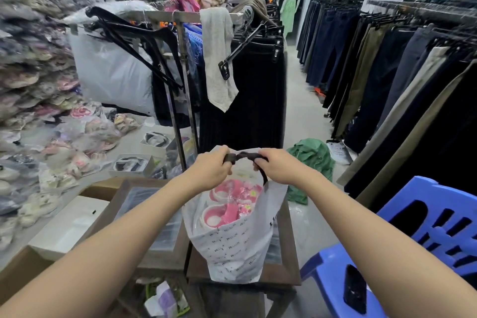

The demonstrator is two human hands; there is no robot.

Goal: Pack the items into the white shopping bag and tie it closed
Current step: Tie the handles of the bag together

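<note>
Both arms reach out over the table, left hand and right hand each pinching the dark handles together above the white shopping bag standing upright with pink items inside.

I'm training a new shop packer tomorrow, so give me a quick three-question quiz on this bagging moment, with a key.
1. True or false: the left hand and the right hand both hold the dark handles of the white shopping bag.
2. Which colours are the items showing in the bag's mouth? A) blue and black B) pink and white C) green and yellow
3. Fill in: the plastic chair on the person's right is ____.

Key: 1 true; 2 B; 3 blue.
</note>
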